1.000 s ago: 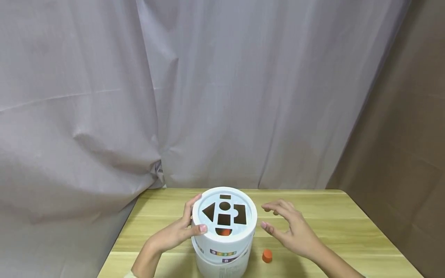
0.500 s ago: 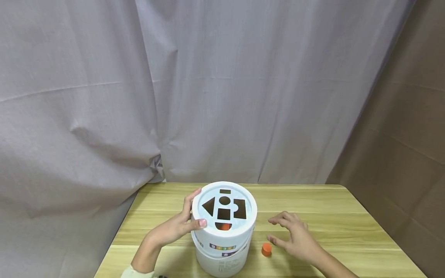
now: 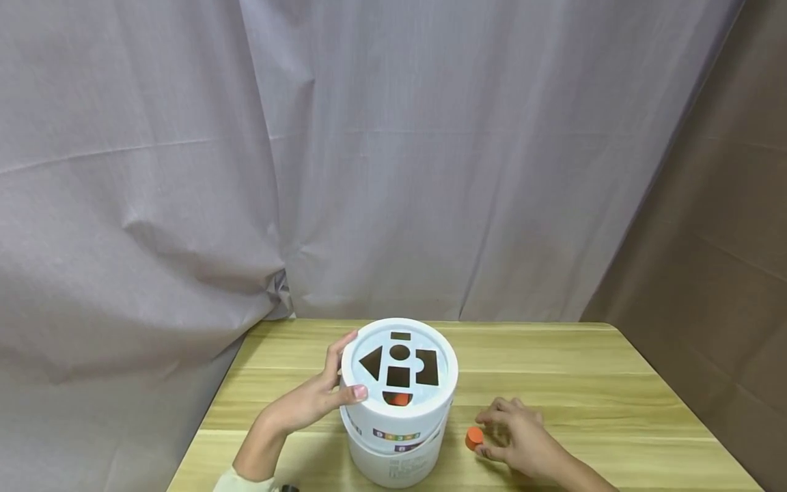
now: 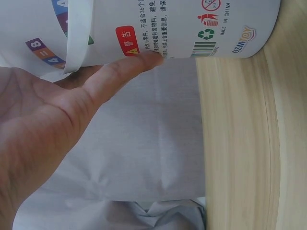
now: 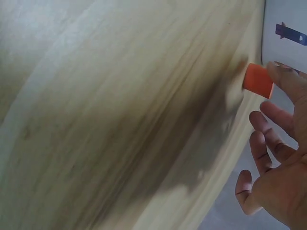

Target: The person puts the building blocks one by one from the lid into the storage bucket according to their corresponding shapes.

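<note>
A white shape-sorter bucket [image 3: 393, 468] stands upright on the table, its lid [image 3: 430, 403] cut with several shaped holes. My left hand [image 3: 307, 405] grips it at the upper left, thumb over the lid's rim and fingers along the side; in the left wrist view one finger [image 4: 124, 72] lies against the printed wall. Something orange [image 3: 399, 398] shows through the lid's front hole. To the right of the bucket, a small orange cylinder block [image 3: 474, 438] rests on the wood. My right hand [image 3: 522, 441] is right at it, thumb and index finger spread on either side, other fingers loosely bent.
The wooden table [image 3: 590, 403] reaches back to a grey curtain [image 3: 393, 171]. Brown fabric [image 3: 725, 273] hangs along the right side. A white bucket handle [image 4: 79, 38] crosses the bucket's wall near my left hand.
My right hand has come down and toward me, from beside the lid to the orange block on the table. The left hand keeps its grip on the bucket.
</note>
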The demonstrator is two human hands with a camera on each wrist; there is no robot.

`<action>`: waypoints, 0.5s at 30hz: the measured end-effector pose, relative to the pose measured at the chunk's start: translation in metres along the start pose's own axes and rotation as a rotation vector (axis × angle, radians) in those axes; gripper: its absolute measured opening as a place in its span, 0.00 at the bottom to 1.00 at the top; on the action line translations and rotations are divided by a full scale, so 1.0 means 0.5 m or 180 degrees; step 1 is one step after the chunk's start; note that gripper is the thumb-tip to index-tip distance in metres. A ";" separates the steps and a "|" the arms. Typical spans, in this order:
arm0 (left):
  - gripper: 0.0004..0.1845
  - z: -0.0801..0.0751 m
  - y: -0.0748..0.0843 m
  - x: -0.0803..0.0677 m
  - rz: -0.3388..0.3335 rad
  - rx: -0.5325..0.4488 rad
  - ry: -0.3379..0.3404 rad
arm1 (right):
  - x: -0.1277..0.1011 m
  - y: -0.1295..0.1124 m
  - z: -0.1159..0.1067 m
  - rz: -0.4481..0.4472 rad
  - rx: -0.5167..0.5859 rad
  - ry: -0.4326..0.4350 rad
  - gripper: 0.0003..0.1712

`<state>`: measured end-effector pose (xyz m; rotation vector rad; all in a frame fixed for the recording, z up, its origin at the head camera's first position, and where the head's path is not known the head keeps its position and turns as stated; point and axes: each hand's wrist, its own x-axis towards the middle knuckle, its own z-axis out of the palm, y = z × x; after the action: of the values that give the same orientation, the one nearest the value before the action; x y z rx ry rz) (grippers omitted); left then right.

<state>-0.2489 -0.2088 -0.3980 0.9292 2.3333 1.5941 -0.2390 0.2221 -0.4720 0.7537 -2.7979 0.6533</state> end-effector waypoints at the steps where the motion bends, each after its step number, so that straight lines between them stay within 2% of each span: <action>1: 0.57 0.000 0.000 0.000 -0.0004 -0.0007 0.0003 | 0.000 0.002 0.001 -0.0020 -0.0011 -0.0011 0.26; 7: 0.56 0.001 0.000 -0.002 -0.0047 -0.0061 0.0005 | -0.001 0.012 0.012 -0.0022 0.0062 -0.0149 0.16; 15: 0.56 0.002 0.000 0.000 0.0007 -0.0049 -0.0004 | 0.006 0.008 0.020 -0.0141 0.0066 -0.0055 0.22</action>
<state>-0.2487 -0.2080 -0.3985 0.9296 2.3165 1.6096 -0.2439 0.2195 -0.4814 0.8265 -2.7854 0.6724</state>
